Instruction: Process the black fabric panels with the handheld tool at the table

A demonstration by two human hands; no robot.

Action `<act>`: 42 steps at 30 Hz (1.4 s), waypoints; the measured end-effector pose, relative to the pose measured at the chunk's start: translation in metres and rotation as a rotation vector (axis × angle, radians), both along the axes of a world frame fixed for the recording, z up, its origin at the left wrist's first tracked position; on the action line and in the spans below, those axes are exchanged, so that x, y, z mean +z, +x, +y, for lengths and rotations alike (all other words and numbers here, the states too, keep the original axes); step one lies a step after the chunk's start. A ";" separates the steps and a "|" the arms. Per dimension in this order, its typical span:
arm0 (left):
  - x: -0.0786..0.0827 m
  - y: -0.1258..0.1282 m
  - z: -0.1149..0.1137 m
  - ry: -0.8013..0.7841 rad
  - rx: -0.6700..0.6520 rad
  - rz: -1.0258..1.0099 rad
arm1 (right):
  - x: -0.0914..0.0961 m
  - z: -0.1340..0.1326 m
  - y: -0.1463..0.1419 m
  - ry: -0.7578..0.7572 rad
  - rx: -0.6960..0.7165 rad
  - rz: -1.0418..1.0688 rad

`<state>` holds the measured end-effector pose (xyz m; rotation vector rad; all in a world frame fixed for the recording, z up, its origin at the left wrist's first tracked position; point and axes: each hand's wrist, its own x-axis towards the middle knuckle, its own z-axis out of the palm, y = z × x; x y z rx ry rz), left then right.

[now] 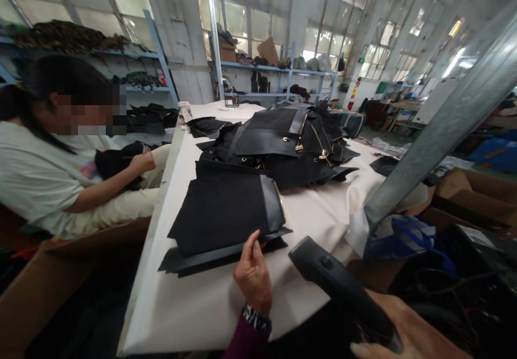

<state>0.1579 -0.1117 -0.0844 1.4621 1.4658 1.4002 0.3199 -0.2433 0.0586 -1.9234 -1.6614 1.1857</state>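
My left hand, in a purple sleeve, is closed in a pinch at the near right corner of a stack of black fabric panels. Whatever sits between the fingertips is too small to make out. The top panel has a shiny black strip with a gold-coloured edge. At the lower right, my right hand is wrapped around a black handheld tool with a round button. Its wide front end points at the stack, a short way right of my left hand.
Behind the stack lies a larger pile of black pieces with gold-coloured fittings. A pale cloth covers the table. A slanted metal post rises at the right, near cardboard boxes. A co-worker sits at the left, handling black fabric.
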 end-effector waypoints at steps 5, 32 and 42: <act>-0.010 0.002 0.001 0.251 0.123 0.026 | -0.006 0.018 -0.009 -0.031 -0.009 0.099; -0.015 0.003 -0.002 0.200 0.104 0.157 | -0.003 0.057 -0.020 -0.068 -0.044 0.004; -0.015 0.002 0.004 0.091 0.013 -0.049 | -0.016 0.076 0.003 -0.016 -0.056 -0.109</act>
